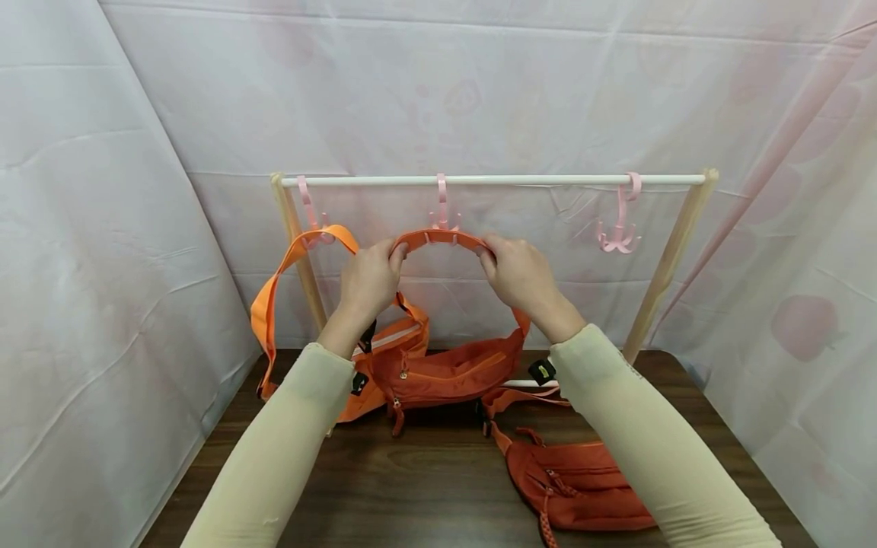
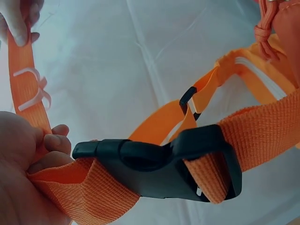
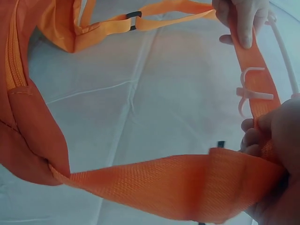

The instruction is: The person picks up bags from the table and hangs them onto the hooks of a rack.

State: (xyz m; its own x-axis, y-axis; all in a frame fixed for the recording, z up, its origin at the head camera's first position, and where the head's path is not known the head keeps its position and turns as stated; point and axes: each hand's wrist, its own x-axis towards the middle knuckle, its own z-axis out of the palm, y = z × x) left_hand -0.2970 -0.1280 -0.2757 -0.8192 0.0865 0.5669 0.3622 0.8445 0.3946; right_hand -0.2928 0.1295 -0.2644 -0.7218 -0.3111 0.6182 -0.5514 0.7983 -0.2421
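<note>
Pinching the orange strap (image 1: 441, 237), left hand (image 1: 370, 278) stood at 8 o'clock and right hand (image 1: 524, 279) at 4 from the middle pink hook (image 1: 442, 199), each grip closed on it; the rust-orange bag (image 1: 445, 374) sat below at 6 o'clock. Judged light, limp, not fragile; flat strap seemed a surer hold than the stiff black buckle (image 2: 140, 180).

Person's left sleeve (image 1: 277, 457) and right sleeve (image 1: 658, 449): long, pale cream, lightly creased, smooth cuffs. Small dark marks (image 1: 633, 369), 4 o'clock from right cuff (image 1: 582, 352). Black block (image 1: 542, 371), yellow-marked, at its 8 o'clock.
</note>
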